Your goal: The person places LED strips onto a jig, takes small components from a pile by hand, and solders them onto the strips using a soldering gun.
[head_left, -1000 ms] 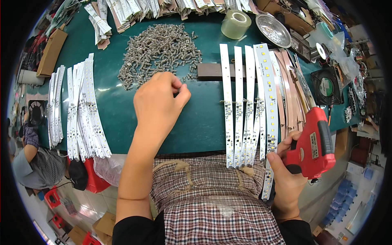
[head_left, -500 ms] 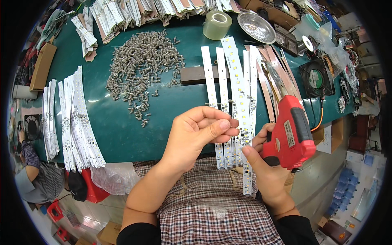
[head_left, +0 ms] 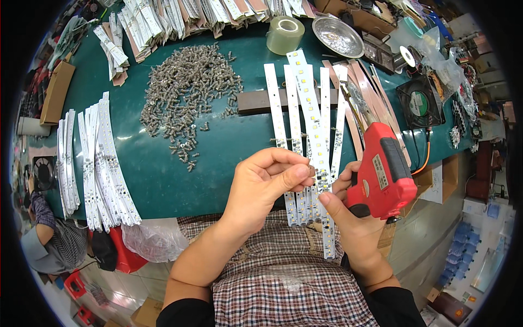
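Note:
My right hand (head_left: 357, 237) is wrapped round the grip of a red soldering gun (head_left: 385, 171) whose tip points away from me. The same thumb presses on the edge of a long white LED strip (head_left: 310, 103), held slanting over the bench edge. Beside the strip's middle, my left hand (head_left: 253, 188) is closed in a pinch; whatever lies between its fingertips is too small to make out. Under and beside the held strip lie several more white LED strips (head_left: 276, 103), their far parts across a dark bar (head_left: 253, 102).
A pile of small metal connectors (head_left: 188, 82) lies on the green bench (head_left: 147, 185). LED strip stacks (head_left: 101, 163) stand left, more at the back. Tape roll (head_left: 285, 35), metal bowl (head_left: 338, 37), solder spool (head_left: 404, 57) and small fan (head_left: 419, 103) are right. A person (head_left: 54, 234) sits far left.
The held LED strip and the soldering gun have shifted slightly left. My left hand stays pinched, its fingertips a little lower beside the strip.

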`<state>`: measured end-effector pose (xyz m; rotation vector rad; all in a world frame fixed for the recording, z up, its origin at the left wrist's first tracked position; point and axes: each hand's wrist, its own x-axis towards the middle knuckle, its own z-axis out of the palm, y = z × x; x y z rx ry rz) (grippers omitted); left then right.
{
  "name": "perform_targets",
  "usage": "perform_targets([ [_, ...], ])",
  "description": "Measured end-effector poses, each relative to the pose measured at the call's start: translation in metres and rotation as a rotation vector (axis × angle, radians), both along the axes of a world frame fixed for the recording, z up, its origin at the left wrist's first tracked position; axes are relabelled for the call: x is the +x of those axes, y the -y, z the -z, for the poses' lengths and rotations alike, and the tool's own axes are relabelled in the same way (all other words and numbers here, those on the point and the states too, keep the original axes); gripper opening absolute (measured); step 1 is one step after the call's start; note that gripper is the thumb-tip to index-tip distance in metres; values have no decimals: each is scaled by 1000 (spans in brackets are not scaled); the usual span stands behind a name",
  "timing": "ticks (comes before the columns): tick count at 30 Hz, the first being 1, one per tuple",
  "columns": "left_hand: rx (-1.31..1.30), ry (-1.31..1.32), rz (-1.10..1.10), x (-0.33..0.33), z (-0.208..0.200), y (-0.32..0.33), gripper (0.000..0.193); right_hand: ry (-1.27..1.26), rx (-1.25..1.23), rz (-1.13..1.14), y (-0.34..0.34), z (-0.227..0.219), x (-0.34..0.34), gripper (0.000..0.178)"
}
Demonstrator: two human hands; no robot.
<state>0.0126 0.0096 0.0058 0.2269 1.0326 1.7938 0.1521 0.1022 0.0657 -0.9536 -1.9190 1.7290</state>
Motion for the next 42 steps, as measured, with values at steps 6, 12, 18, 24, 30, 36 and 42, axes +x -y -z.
perform_targets([
  [6,-2,65,2,-1,-6,0,18,-10,-5,40,0,-1,-1,41],
  [12,35,93,27,0,0,0,16,-15,-51,40,0,-2,-3,39],
  [18,45,153,31,1,-1,-1,21,-25,-75,64,0,-1,-3,40],
  [24,44,150,20,1,0,-1,21,-10,-86,32,-1,-1,-1,43],
  [30,35,28,-50,7,0,-4,24,67,1,-53,1,5,4,43],
  [36,-18,-60,-74,4,-2,-3,21,16,36,-65,4,10,5,40],
  [42,-256,-371,-160,-43,8,11,19,31,169,25,-3,-5,23,41],
])
